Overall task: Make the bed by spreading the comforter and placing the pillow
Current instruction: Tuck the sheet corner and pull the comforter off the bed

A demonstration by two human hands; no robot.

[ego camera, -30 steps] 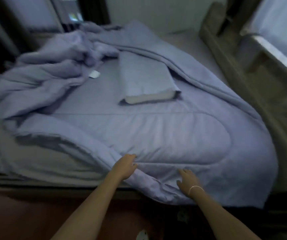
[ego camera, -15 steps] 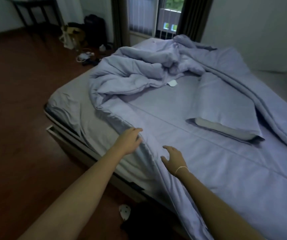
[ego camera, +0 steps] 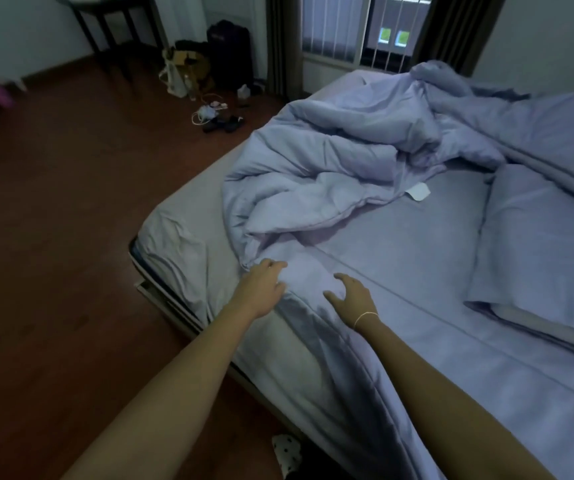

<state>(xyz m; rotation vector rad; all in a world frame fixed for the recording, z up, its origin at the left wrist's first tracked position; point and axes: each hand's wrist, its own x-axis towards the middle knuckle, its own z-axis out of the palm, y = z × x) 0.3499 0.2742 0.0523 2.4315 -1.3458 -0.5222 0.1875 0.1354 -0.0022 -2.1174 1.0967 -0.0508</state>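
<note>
The comforter (ego camera: 330, 174), judged soft and bulky, is held at its edge, frame centre: left hand (ego camera: 261, 285) gripping, right hand (ego camera: 351, 299) spread flat.

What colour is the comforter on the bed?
Pale lavender-blue, plain; the comforter shows in the head view.

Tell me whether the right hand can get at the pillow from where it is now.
Probably not without a step or a lean. The right hand rests on the comforter at the near edge, while the pillow lies well across the bed. Nothing blocks the way; only flat comforter lies between.
</note>
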